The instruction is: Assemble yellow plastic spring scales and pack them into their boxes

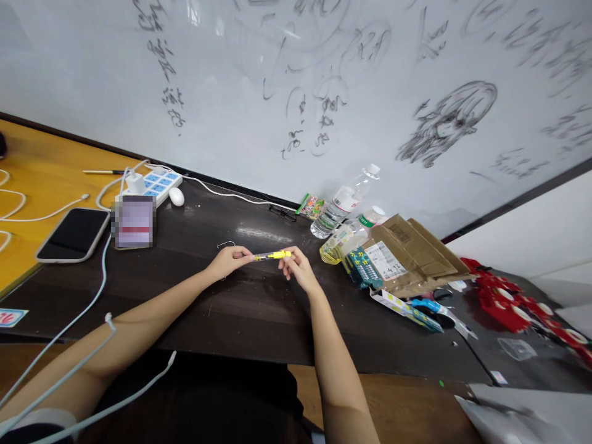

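Observation:
A slim yellow highlighter (pixel 269 256) with a clear middle section is held level above the dark table. My left hand (pixel 226 262) pinches its left end between thumb and fingers. At the yellow right end, the fingertips of my right hand (pixel 300 269) are closed around it. Behind my left hand a thin, pale bent wire (pixel 226 243) lies on the table, partly hidden by the hand.
To the right stand a water bottle (pixel 335 209), a bottle of yellow liquid (pixel 342 240) and a torn cardboard box (pixel 407 259). On the left are a phone (pixel 74 234), a power strip (pixel 161 184) and loose white cables. A whiteboard (pixel 231 123) rises behind the table (pixel 259 320).

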